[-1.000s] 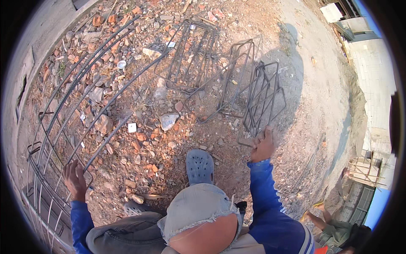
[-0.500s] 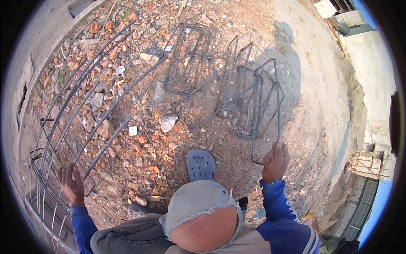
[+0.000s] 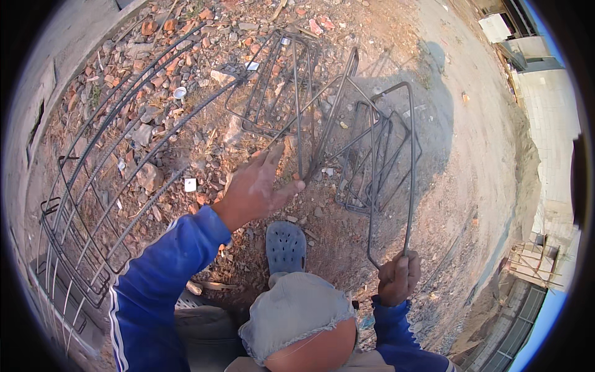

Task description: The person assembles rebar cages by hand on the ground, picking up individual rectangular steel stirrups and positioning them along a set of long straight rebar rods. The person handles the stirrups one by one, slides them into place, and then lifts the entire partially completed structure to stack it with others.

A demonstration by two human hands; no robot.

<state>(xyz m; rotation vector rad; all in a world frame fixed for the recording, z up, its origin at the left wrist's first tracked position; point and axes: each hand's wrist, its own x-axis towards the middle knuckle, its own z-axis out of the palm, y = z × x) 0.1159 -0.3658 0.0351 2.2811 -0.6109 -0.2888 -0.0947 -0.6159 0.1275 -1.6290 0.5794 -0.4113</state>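
My right hand (image 3: 398, 278), at the lower right, is closed around the near corner of a bent steel stirrup (image 3: 411, 167), a rectangular rebar loop that stands up from the ground. My left hand (image 3: 255, 187) reaches over the middle with its fingers stretched out and its thumb apart. Its thumb tip is close by the lower end of some upright stirrups (image 3: 319, 146); whether it touches them I cannot tell. More stirrups (image 3: 365, 167) lie loosely piled beyond the held one. Another group of stirrups (image 3: 257, 102) lies farther off, beyond my left hand.
A long rebar cage (image 3: 93, 204) with ribbed bars stretches along the left side. Broken brick and stone rubble (image 3: 145, 133) covers the ground there. A grey clog (image 3: 286, 245) is on my foot at the lower middle. A pale wall (image 3: 548, 124) rises at the far right.
My left hand has left the rebar cage's bars at the left and moved right to the stirrups in the middle. My right hand is lower in the picture, still gripping its stirrup.
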